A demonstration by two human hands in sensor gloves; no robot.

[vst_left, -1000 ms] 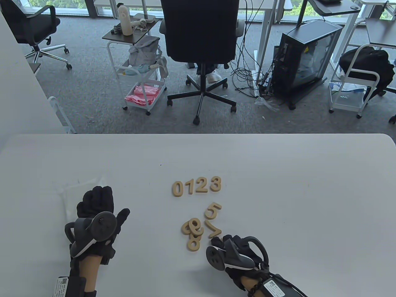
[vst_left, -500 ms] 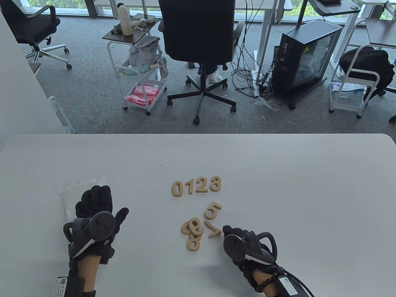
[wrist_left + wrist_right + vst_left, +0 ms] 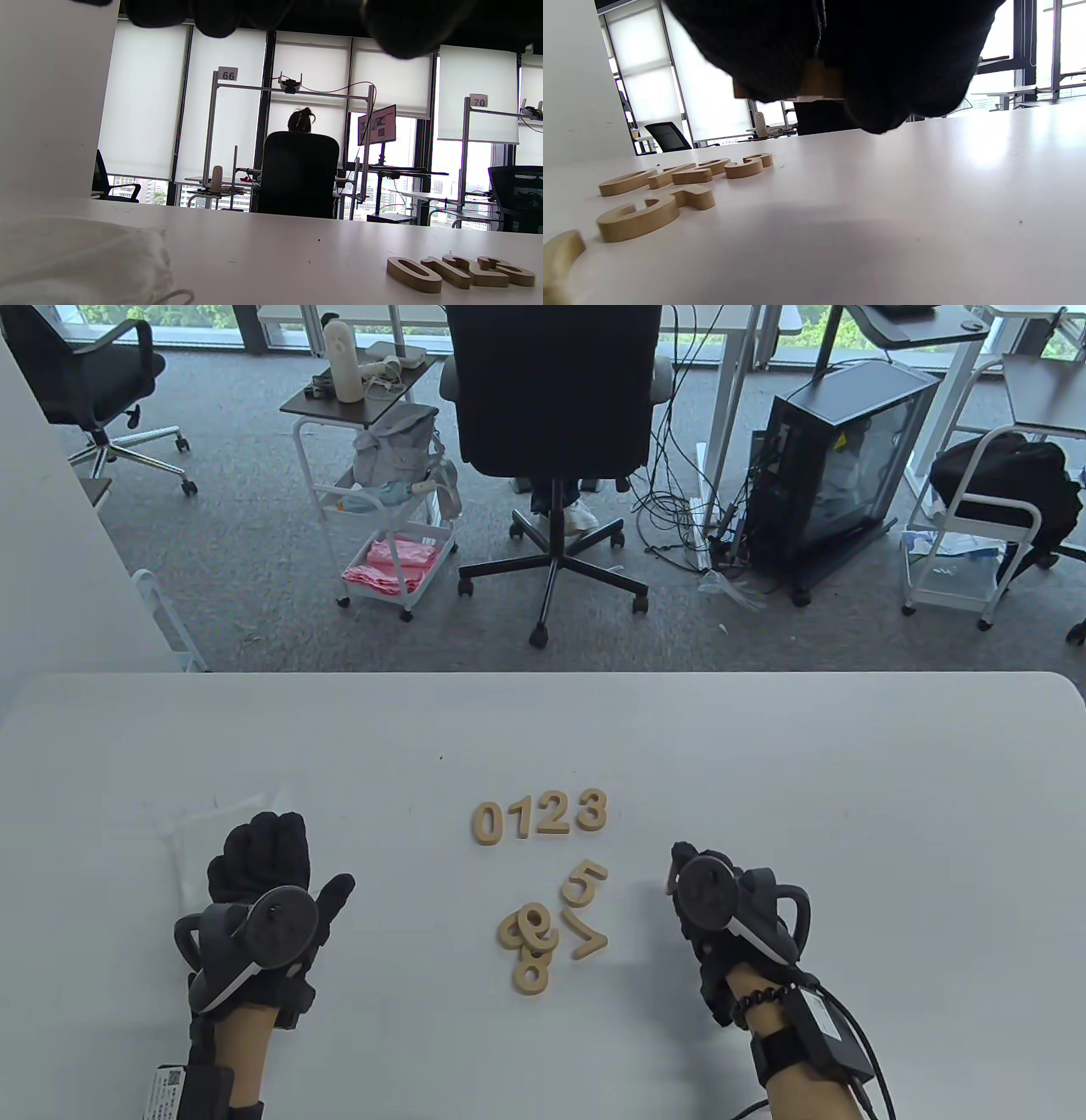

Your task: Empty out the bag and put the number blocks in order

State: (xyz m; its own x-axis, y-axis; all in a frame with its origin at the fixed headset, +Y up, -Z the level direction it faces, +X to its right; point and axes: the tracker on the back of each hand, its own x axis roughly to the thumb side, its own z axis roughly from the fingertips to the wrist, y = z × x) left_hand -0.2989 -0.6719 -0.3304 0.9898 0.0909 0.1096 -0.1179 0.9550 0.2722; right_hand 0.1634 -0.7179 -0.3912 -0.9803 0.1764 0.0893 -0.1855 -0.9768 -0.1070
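Wooden number blocks 0 (image 3: 488, 823), 1 (image 3: 521, 819), 2 (image 3: 553, 814) and 3 (image 3: 592, 810) lie in a row mid-table. Below them lie a loose 5 (image 3: 584, 882), a 7 (image 3: 587, 939) and a small heap of round digits (image 3: 528, 940). My right hand (image 3: 680, 867) hovers right of the 5 and pinches a wooden block (image 3: 818, 82) in its fingertips; which digit it is stays hidden. My left hand (image 3: 263, 848) rests flat on the clear plastic bag (image 3: 182, 831) at the left. The row (image 3: 460, 273) and the bag (image 3: 76, 258) show in the left wrist view.
The white table's far edge (image 3: 543, 675) runs across the middle of the table view. Beyond it stand a black office chair (image 3: 551, 390) with a person seated, a white trolley (image 3: 382, 500) and a computer case (image 3: 836, 466). A white wall panel (image 3: 51, 560) rises at the left.
My right hand has moved from just below the 7 up and to the right, past the 5, with a wooden block in its fingertips. The left hand and the laid-out digits have stayed put.
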